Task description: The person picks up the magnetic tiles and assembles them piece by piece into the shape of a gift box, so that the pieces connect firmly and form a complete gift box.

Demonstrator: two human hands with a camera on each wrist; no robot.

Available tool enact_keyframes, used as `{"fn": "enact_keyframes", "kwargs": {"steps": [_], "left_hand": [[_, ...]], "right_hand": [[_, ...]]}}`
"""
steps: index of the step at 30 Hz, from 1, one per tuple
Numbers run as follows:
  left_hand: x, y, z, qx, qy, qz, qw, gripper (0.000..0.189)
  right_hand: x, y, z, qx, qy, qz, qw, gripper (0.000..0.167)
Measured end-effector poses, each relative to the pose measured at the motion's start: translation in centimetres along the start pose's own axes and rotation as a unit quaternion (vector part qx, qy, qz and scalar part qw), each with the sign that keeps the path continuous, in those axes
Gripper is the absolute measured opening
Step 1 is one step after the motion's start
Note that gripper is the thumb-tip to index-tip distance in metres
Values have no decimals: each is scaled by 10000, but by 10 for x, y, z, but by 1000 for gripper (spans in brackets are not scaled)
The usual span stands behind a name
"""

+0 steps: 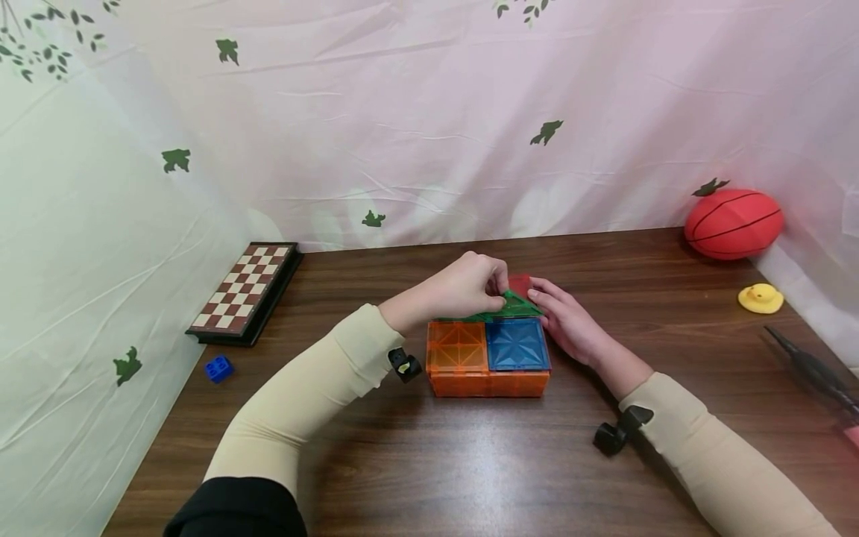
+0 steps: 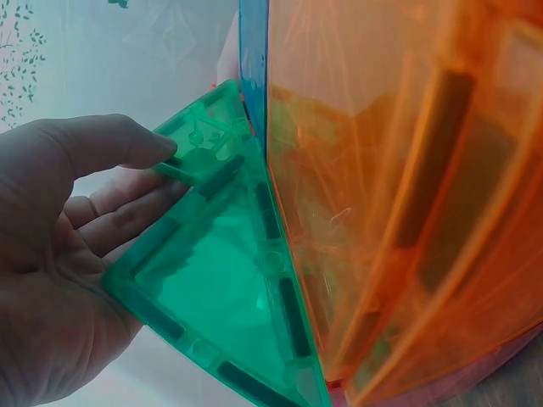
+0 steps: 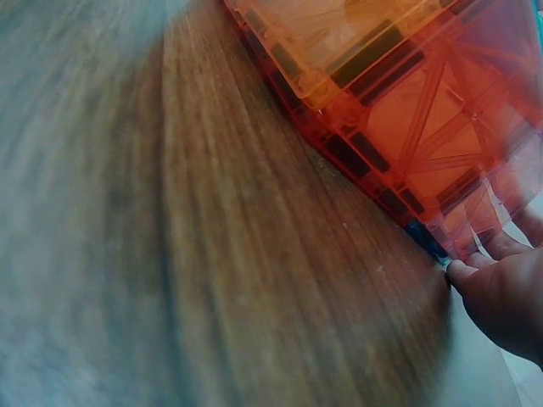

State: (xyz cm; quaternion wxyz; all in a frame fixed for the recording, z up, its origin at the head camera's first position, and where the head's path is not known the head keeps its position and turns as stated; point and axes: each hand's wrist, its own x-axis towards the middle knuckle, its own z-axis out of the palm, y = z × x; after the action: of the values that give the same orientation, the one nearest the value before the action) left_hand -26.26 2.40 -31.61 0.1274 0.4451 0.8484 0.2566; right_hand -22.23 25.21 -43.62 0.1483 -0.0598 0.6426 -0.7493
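A box of see-through magnetic tiles [image 1: 488, 384] stands on the table, with an orange tile [image 1: 457, 347] and a blue tile [image 1: 518, 344] on top. At its back edge my left hand [image 1: 466, 287] pinches a green triangular tile [image 1: 515, 306] between thumb and fingers. In the left wrist view, a larger green triangular tile [image 2: 212, 263] lies against the orange wall. My right hand [image 1: 570, 321] touches the back right corner with extended fingers, near a red tile [image 1: 520, 283]. In the right wrist view, its thumb [image 3: 475, 284] is at the red wall's lower edge.
On the left lie a checkered game board [image 1: 244, 291] and a blue toy brick [image 1: 218, 368]. A red ball [image 1: 734, 224], a yellow rubber duck [image 1: 761, 298] and a dark pointed tool [image 1: 812, 371] are at the right. A leaf-patterned curtain [image 1: 416, 112] hangs behind the table.
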Motion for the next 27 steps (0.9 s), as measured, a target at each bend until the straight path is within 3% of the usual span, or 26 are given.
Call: {"fn": "enact_keyframes", "kwargs": {"steps": [21,24,27], "left_hand": [[-8,-3,-4,-43,-139,-62,9999,15],[-16,-8,-9,-115,155,2,9998,24],[-34,-15,-15,-187,879,-161,9958,35]], "right_hand": [[-1,-2,2,-153,-29,80,9998,65],[-5,-3,2,-211,-37,112,9997,68],[-14,-3,2,-193,-51,118,9997,70]]}}
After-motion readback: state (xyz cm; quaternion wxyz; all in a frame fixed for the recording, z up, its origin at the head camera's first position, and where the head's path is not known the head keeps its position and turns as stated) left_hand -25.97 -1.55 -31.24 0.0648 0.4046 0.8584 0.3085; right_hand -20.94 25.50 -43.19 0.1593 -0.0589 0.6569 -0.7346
